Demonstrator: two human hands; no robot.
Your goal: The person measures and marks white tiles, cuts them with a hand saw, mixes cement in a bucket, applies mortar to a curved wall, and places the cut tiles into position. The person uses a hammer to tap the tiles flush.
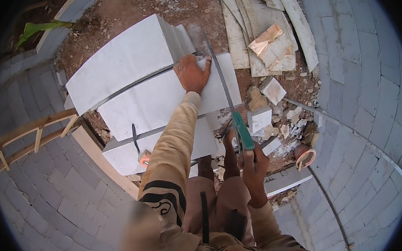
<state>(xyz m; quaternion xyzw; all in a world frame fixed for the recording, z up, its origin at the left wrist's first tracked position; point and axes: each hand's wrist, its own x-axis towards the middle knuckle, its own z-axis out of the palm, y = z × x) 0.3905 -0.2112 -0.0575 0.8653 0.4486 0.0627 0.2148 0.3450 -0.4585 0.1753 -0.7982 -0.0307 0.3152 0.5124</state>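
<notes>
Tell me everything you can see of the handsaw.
The handsaw has a long, narrow, dark grey blade, apparently metal, and a green handle that looks like plastic. The person's right hand grips the handle's near end. The blade points away from the person, leaning slightly left, and crosses the right part of a white block, its tip reaching past the far edge. The left thumb is close beside it; contact is unclear. Teeth and cut depth can't be made out.

Your right hand [255,162] hides the rear of the green saw handle [241,126]. Your left sleeve [171,133] obscures part of the middle white block [135,102]. The upper edge cuts off the weathered planks [236,43].
</notes>
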